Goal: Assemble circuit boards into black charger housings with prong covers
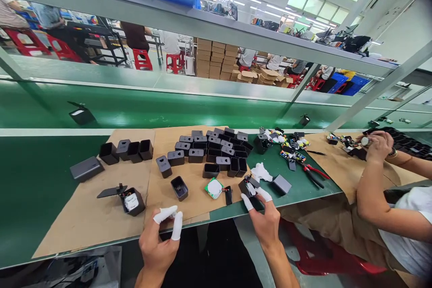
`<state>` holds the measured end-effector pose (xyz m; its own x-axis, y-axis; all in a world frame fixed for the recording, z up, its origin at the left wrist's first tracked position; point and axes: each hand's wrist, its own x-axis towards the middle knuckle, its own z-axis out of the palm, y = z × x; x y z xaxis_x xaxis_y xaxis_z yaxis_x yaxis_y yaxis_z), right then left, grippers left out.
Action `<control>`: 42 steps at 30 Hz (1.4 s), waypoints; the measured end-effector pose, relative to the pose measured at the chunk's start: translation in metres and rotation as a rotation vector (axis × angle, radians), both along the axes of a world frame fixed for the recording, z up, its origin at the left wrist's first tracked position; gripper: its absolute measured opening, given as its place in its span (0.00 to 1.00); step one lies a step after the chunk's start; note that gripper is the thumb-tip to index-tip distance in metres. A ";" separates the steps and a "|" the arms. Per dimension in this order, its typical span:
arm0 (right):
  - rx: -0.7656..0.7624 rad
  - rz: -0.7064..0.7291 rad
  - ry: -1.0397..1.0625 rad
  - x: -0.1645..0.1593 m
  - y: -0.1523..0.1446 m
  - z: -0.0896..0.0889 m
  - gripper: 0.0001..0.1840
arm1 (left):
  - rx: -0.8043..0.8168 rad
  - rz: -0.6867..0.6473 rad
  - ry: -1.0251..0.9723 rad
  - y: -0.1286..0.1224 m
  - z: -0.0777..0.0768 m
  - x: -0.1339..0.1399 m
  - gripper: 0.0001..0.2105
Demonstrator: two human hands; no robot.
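Observation:
My left hand (160, 238), with white finger cots on its fingertips, is held over the table's front edge. Its thumb and forefinger are apart, and I see nothing held between them. An open black case (179, 188) stands just beyond it. White-capped fingers of my right hand (268, 222) grip a small black case with white stuffing and a raised lid (245, 187). To the left of that case lie a green circuit board with a round white pad (214, 188) and a small black plate (228, 195). Another lidded case with white filling (133, 202) sits at the left.
Several black cases (212, 155) cluster on brown cardboard (135, 175). Right of them lie crumpled white material (261, 172), a grey case (281, 184), loose electronic parts (275, 136) and red-handled pliers (315, 173). A co-worker's hands (378, 144) handle parts at the right.

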<state>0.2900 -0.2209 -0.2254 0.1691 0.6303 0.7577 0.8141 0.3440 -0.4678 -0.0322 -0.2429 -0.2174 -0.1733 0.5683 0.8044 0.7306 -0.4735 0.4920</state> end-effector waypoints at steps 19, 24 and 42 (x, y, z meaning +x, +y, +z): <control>-0.048 0.036 0.090 -0.005 -0.002 0.001 0.19 | 0.020 -0.015 0.018 0.001 0.012 0.002 0.07; -0.068 0.113 0.014 -0.003 0.000 0.008 0.16 | 0.009 -0.017 0.007 0.001 0.010 0.002 0.07; -0.063 0.094 -0.034 -0.020 0.000 0.011 0.16 | -0.023 -0.026 -0.027 -0.003 0.012 0.003 0.07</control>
<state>0.2699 -0.2206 -0.2140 0.0821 0.6889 0.7202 0.7952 0.3903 -0.4640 -0.0295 -0.2464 -0.2050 -0.1798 0.5909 0.7864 0.7043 -0.4808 0.5223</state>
